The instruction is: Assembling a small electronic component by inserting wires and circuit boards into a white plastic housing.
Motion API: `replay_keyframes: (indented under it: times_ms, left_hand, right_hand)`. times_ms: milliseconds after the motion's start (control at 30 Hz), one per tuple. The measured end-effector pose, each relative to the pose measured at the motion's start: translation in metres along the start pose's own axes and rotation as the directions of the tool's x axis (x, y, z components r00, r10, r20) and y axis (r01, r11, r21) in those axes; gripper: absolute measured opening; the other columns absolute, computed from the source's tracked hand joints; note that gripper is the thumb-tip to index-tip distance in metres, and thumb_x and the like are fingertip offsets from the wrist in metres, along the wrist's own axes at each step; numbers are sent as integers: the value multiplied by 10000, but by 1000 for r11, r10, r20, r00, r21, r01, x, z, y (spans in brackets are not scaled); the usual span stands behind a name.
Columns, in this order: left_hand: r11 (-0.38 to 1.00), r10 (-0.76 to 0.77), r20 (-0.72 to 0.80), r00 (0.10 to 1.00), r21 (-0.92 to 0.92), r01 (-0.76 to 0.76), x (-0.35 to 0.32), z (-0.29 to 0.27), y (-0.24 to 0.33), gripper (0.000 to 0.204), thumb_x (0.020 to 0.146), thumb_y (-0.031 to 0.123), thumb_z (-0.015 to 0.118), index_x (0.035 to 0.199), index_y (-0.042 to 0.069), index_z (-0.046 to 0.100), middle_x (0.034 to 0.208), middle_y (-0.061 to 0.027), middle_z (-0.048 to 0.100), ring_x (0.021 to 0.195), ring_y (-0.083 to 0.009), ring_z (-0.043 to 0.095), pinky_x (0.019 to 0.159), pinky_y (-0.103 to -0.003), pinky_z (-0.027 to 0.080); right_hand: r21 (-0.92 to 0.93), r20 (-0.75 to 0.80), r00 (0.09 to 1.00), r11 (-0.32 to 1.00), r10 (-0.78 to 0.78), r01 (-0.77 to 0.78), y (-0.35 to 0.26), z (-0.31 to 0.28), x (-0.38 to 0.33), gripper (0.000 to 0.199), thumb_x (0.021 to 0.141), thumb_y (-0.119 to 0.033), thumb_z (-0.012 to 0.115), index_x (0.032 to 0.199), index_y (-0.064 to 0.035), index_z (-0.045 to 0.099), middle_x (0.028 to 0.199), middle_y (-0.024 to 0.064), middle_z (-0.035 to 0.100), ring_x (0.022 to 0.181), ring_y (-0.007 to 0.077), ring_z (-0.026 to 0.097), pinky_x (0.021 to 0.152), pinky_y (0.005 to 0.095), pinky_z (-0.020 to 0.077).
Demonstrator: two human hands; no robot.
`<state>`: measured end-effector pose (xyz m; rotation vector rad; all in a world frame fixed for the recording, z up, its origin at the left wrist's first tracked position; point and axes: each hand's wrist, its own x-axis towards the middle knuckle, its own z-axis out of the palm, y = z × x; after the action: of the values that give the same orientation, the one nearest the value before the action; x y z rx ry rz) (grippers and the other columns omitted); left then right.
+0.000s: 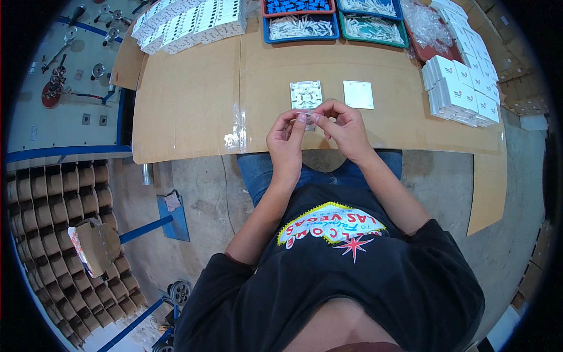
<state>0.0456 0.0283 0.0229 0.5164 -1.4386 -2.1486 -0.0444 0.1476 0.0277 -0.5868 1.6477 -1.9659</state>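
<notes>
My left hand [287, 136] and my right hand [346, 132] meet over the near edge of the table, thumbs and fingers pinched together. Between the fingertips is a small whitish, partly see-through piece [308, 115]; its kind is too small to tell and the fingers cover much of it. Just beyond lies a square white plastic box base [306, 92] with its moulded inside facing up, its near edge close to my fingers. Right of it, a flat square white cover plate [358, 95] rests on the cardboard, touched by neither hand.
Cardboard covers the table [187, 105]. Stacked white boxes stand at the far left [193, 26] and right [463, 91]. Along the back are a tray of blue parts [298, 6], trays of white slim parts [301, 27], and a red tray with plastic bags [431, 26]. A divided cardboard rack [53, 205] stands left.
</notes>
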Motion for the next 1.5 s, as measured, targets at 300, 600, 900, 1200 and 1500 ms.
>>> replay_keyframes:
  times_ms: [300, 600, 900, 1200, 1500]
  left_hand:
    - [996, 76, -11, 997, 48, -75, -3, -1, -2, 156, 1035, 122, 630, 1117, -10, 650, 1038, -54, 704, 958, -99, 649, 860, -253, 521]
    - [997, 54, 4, 999, 47, -54, -1, 1, 1, 144, 1030, 100, 634, 1123, -9, 637, 1040, -51, 691, 967, -96, 639, 883, -252, 514]
    - [991, 97, 59, 993, 90, -103, 1, -10, -11, 124, 1027, 100, 638, 1089, -8, 635, 1035, -53, 693, 958, -99, 637, 875, -251, 516]
    - [998, 35, 54, 998, 48, -38, 1, -9, -7, 127, 1036, 112, 626, 1099, 3, 635, 1018, -69, 712, 947, -119, 668, 859, -269, 536]
    - [929, -307, 45, 951, -204, 309, 1, -8, -5, 297, 1083, 271, 543, 1197, 6, 614, 1071, -84, 694, 947, -161, 683, 829, -304, 556]
  right_hand:
    - [-22, 12, 1000, 1000, 5, -4, 1, 3, 0, 91, 938, -85, 734, 1003, -26, 707, 924, 12, 704, 855, 69, 605, 780, 247, 481]
    - [-30, -4, 1000, 1000, -10, 10, 2, 2, 1, 103, 928, -90, 748, 1003, -30, 711, 911, 1, 698, 831, 64, 582, 761, 243, 468]
    - [-74, 52, 998, 997, -25, 29, 8, -3, 2, 101, 947, -100, 725, 1028, -39, 717, 880, 3, 687, 698, 35, 542, 559, 199, 423]
    - [-59, 70, 996, 997, 49, -44, 9, -9, 1, 147, 968, -112, 703, 1087, -27, 719, 871, -4, 679, 689, 33, 536, 567, 205, 428]
    - [-143, 141, 973, 976, 183, -163, 2, -26, 6, 143, 970, -107, 690, 1093, -43, 725, 944, 0, 705, 813, 64, 608, 746, 245, 500]
